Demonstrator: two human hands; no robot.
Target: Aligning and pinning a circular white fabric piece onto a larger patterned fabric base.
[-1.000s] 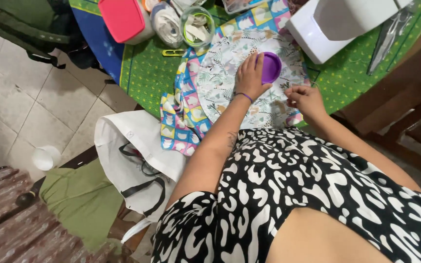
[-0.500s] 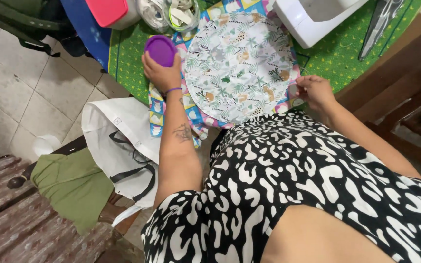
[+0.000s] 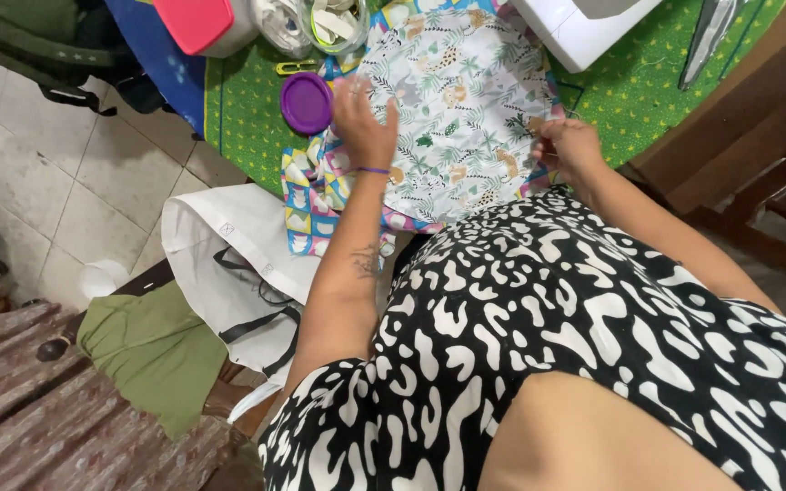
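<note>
From the head view, the round printed fabric piece (image 3: pixel 461 109) lies flat in the upper middle of the frame on the green tabletop (image 3: pixel 238 118). The left hand (image 3: pixel 363 127) rests on its left edge, fingers loosely spread and blurred. The right hand (image 3: pixel 568 150) pinches the cloth's right edge between pressed-together fingers. The fabric looks light, soft and floppy, likely to wrinkle or slide, so the rim seems the best place to hold it. A purple lid (image 3: pixel 307 103) sits just beside the left hand, with a clear jar (image 3: pixel 334 20) and a pink-lidded box (image 3: pixel 197 23) above it. A white sewing machine (image 3: pixel 584 27) crowds the upper right.
</note>
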